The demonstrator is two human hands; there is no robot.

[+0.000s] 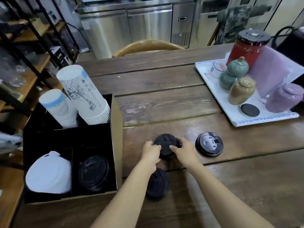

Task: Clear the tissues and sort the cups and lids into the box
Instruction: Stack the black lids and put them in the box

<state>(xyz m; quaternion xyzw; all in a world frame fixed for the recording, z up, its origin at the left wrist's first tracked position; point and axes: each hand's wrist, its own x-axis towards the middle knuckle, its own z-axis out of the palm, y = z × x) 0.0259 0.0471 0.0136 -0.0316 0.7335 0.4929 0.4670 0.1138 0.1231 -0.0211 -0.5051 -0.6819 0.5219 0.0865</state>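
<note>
A stack of black lids (166,143) is gripped from both sides, my left hand (150,153) on its left edge and my right hand (183,150) on its right. Another black lid (209,144) lies on the wooden table just right of my hands. A third black lid (158,184) sits near the table's front, partly under my left forearm. The divided cardboard box (115,129) stands at the left. Its back compartments hold two upside-down stacks of white paper cups (82,92). Its front compartments hold white lids (49,173) and black lids (93,172).
A white tray (246,119) at the right carries a red jar, small ceramic jars, purple containers and a black coaster. A wooden chair back (148,45) stands beyond the table's far edge. Metal shelving is at the left, steel cabinets behind.
</note>
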